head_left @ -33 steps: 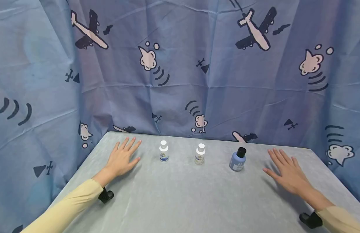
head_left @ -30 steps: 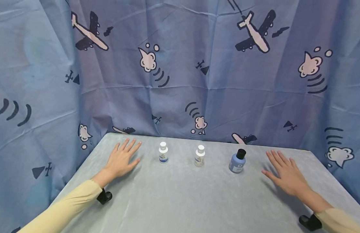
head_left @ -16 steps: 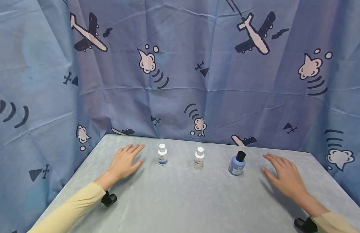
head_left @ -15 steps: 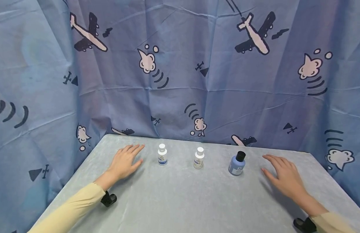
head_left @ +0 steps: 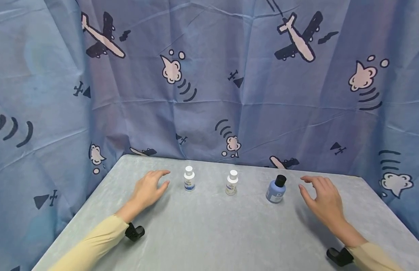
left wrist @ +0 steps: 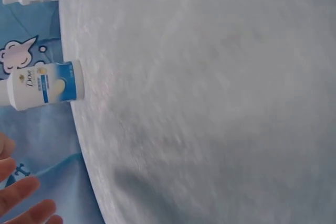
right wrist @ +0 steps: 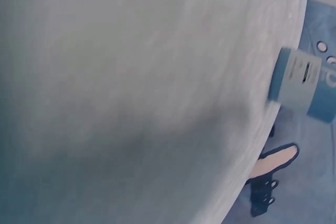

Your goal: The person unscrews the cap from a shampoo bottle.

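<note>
Three bottles stood upright, well apart, in a row by the far edge of the grey table (head_left: pixel 209 233); leftmost, a blue-labelled white bottle (head_left: pixel 189 180), "Dove" legible from the left wrist; next, a second white bottle (head_left: pixel 231 184), about midway along that edge; then a black-capped blue bottle (head_left: pixel 276 191), toward the far right corner; left hand (head_left: pixel 146 190) hung over the far left corner area, near the leftmost bottle, untouching, thumb and fingers wide apart; right hand (head_left: pixel 323 199) near the blue bottle, also clear of it, fingers loosely bent, thumb apart, gap wide; plane-printed blue curtain (head_left: pixel 202 37) hung behind the far edge.
</note>
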{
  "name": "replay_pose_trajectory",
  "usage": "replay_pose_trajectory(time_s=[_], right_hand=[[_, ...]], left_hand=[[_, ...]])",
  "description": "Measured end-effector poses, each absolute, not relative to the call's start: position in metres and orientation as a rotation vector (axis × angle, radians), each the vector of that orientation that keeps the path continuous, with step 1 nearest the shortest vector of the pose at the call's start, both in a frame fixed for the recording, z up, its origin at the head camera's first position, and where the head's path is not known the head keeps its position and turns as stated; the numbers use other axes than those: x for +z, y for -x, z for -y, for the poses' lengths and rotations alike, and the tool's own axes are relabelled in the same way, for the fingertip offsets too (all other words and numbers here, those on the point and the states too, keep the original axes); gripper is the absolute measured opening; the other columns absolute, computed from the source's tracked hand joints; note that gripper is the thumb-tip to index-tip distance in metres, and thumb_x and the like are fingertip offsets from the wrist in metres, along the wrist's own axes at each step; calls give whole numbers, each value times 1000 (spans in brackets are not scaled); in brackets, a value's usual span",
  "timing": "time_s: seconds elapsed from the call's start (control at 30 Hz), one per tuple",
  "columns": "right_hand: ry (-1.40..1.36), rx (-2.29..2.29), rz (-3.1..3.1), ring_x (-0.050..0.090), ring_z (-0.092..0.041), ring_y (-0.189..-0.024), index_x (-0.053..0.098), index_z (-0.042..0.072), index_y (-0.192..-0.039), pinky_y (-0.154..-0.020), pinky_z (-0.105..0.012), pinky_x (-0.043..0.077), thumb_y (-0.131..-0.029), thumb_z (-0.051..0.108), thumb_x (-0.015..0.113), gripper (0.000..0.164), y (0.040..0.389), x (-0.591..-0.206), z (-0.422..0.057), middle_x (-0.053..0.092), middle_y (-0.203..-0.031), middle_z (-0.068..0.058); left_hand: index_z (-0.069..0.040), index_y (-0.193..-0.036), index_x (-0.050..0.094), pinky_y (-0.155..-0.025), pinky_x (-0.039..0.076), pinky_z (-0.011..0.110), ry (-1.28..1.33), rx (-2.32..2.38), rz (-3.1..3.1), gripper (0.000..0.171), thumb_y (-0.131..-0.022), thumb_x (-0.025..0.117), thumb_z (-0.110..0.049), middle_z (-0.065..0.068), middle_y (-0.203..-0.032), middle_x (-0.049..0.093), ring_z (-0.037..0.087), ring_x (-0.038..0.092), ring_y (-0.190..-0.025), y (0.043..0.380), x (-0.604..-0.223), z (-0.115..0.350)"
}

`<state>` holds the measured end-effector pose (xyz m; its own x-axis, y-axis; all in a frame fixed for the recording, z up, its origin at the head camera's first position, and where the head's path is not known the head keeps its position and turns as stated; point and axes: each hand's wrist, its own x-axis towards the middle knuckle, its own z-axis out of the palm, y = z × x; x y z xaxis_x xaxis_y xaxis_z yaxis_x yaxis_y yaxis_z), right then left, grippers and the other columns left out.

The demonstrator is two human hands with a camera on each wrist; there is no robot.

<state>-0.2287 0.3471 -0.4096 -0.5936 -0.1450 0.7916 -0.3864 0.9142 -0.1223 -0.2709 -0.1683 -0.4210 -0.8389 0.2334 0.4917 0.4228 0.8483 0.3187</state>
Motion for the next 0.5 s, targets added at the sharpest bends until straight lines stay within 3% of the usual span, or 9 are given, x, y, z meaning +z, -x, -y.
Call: replay_pose_trajectory(time_s=[0.27,0.5], right_hand=[[-370,398,2140,49,-24,-76,64,0,-100,-67,-29,34,-74,10,71,29,225,-403,-325,63,-84,-14],[-391,480,2109,48,-20,-74,63,0,-100,-64,-25,32,-73,10,72,30,225,-399,-307,62,-84,-12]], left_hand=[[-12,-118,66,-74,53,42,435,-741,2577,31,-88,67,-21,7,-109,71,24,66,-94,272,-421,159],[-10,-118,66,-77,53,42,414,-876,2527,31,-88,66,-19,10,-110,70,23,67,-91,272,-417,151]])
